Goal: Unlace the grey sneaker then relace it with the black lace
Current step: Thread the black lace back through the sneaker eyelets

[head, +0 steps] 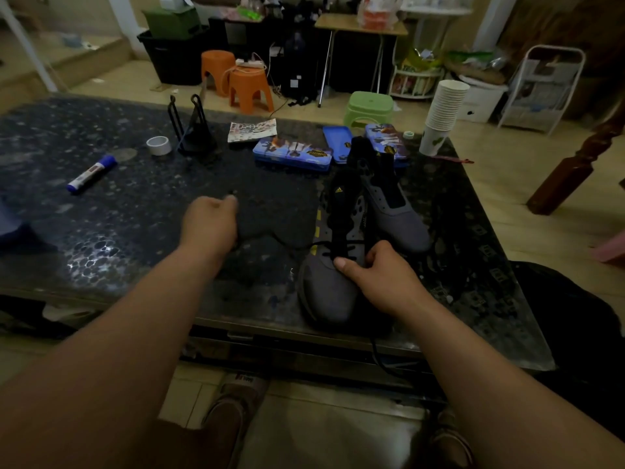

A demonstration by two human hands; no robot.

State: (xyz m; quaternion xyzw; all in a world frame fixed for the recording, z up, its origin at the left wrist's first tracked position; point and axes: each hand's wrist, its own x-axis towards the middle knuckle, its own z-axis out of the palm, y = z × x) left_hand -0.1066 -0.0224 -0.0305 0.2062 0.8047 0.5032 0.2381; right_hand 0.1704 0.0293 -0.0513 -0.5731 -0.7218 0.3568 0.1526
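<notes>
The left hand is clenched, apparently pinching the black lace, which runs leftward over the tabletop. The grey sneaker lies to its right, toe toward the person and heel away. The right hand grips its forefoot, nearer the eyelets.

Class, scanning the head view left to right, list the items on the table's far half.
Blue-capped marker, tape roll, black wire stand, printed sheet, leftmost blue tin, paper cup stack.
</notes>
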